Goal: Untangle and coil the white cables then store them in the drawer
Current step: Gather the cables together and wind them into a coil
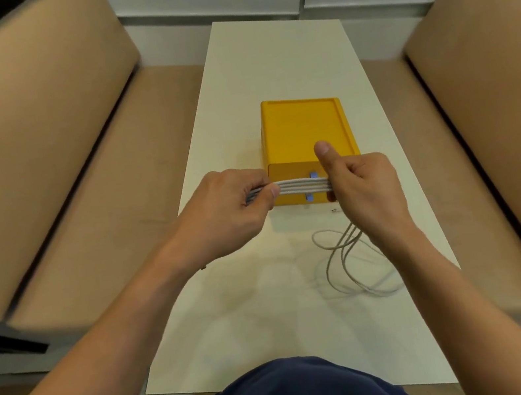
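Hands pinch white cable bundle taut, right thumb raised.

Both hands are raised in front, a coiled cable gripped between them.
One end is gripped by the left hand, fingers curled and thumb laid on top. The other end is held by the right hand, thumb raised upright. Both bare forearms are stretched forward and angled inward.
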{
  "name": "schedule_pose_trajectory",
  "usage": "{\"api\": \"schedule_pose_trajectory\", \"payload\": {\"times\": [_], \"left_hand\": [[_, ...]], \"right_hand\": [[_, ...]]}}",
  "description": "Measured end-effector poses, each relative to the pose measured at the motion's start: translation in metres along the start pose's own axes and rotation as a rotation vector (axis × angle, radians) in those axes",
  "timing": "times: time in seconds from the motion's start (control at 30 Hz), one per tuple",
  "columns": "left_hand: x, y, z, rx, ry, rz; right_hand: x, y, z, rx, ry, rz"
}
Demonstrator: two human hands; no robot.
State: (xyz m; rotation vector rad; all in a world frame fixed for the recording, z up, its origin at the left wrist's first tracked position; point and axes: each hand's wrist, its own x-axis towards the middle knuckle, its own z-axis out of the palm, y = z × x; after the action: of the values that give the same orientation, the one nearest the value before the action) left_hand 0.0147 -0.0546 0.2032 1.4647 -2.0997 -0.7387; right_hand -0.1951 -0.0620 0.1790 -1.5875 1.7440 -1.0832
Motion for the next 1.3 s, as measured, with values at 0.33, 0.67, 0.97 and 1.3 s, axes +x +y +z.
{"api": "schedule_pose_trajectory", "payload": {"times": [0.33, 0.67, 0.97, 1.3], "left_hand": [[-0.031, 0.001, 0.042, -0.644, -0.197, -0.171], [-0.032, -0.015, 0.073, -0.691, -0.316, -0.347], [-0.043, -0.007, 0.098, -0.665, -0.258, -0.417], [-0.044, -0.021, 0.077, -0.458, -0.17, -0.321]], "right_hand": [[0.024, 0.036, 0.03, -0.122, 0.265, -0.313], [0.017, 0.049, 0.023, -0.257, 0.293, -0.256], [0.02, 0.048, 0.023, -0.275, 0.176, -0.199], [0.009, 0.029, 0.041, -0.225, 0.149, -0.217]]}}
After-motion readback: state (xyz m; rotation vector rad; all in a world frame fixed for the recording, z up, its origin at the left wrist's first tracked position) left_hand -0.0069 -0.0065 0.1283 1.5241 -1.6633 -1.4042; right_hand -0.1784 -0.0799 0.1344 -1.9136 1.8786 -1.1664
